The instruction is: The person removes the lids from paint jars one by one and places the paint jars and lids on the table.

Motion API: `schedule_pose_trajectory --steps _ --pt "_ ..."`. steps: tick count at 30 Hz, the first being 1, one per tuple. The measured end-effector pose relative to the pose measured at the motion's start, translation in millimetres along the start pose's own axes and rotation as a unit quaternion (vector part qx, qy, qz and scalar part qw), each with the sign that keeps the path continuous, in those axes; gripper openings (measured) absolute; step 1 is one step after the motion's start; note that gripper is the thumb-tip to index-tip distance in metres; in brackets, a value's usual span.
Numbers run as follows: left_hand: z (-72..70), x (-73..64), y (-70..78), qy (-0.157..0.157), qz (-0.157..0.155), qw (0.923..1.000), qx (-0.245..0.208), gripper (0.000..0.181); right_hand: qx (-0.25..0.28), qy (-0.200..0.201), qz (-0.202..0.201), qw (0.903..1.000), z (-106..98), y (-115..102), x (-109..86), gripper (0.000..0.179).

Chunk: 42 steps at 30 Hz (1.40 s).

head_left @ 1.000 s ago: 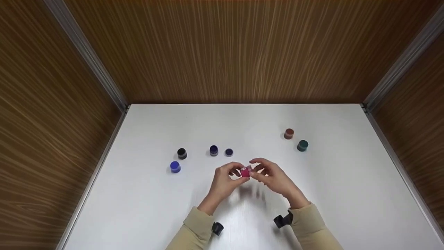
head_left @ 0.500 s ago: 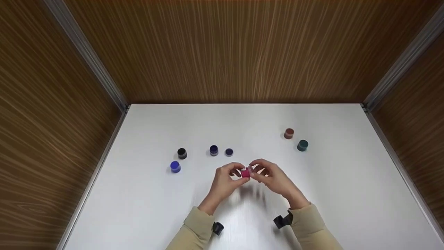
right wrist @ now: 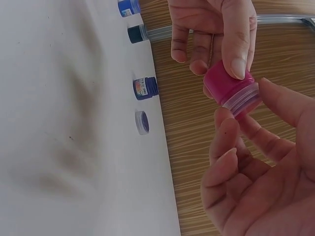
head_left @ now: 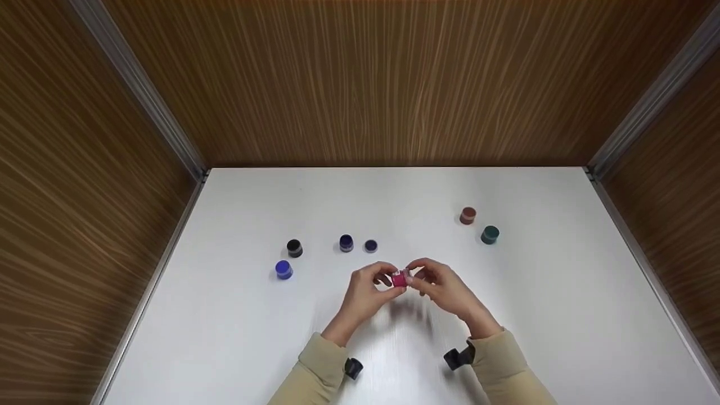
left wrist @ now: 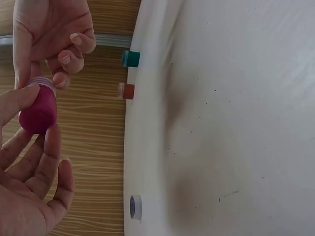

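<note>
A small pink paint jar (head_left: 399, 278) is held above the table between both hands. My left hand (head_left: 361, 297) grips the jar's body between thumb and fingers. My right hand (head_left: 448, 289) pinches the clear ridged lid (right wrist: 241, 100) at the jar's end, thumb on one side and fingertips on the other. In the right wrist view the jar lies tilted, its lid towards the right palm. Just beyond the hands stand a dark blue paint jar (right wrist: 145, 88) with bare screw threads and a separate lid (right wrist: 142, 122) beside it.
On the white table (head_left: 225, 337), a black jar (head_left: 295, 248) and a bright blue jar (head_left: 284, 269) stand at left. A brown jar (head_left: 467, 215) and a green jar (head_left: 490, 234) stand at right. Wood-grain panels (head_left: 394, 84) enclose the back and sides.
The right hand's fingers have shifted slightly around the lid. The left hand and the pink jar stay almost in place, and the other jars have not moved.
</note>
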State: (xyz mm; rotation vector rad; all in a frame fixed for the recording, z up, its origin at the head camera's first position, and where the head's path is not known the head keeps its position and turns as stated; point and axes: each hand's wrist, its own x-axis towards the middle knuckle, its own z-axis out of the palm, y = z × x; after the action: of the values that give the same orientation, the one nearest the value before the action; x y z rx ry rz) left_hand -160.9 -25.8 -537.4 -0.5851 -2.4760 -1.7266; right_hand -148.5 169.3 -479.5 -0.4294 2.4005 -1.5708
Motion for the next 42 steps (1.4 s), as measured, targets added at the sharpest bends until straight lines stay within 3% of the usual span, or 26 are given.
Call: schedule_pose_trajectory --steps 13,23,38,42 --pt "-0.3 0.8 -4.5 -0.034 -0.002 0.9994 0.012 0.03 -0.004 -0.026 -0.02 0.9994 -4 6 -2.5 0.031" --pt "-1.7 0.2 -8.6 -0.042 -0.024 0.9988 0.01 0.027 -0.007 -0.016 -0.025 0.9995 -4 47 7.7 0.033" --pt "-3.4 6.7 -27.3 -0.012 -0.067 0.9976 0.013 0.03 -0.023 0.009 0.043 0.9988 -11 67 8.0 0.035" --pt "-2.5 12.5 -30.8 -0.006 -0.051 0.9986 0.011 0.03 -0.027 0.016 0.065 0.9974 -15 82 11.5 0.036"
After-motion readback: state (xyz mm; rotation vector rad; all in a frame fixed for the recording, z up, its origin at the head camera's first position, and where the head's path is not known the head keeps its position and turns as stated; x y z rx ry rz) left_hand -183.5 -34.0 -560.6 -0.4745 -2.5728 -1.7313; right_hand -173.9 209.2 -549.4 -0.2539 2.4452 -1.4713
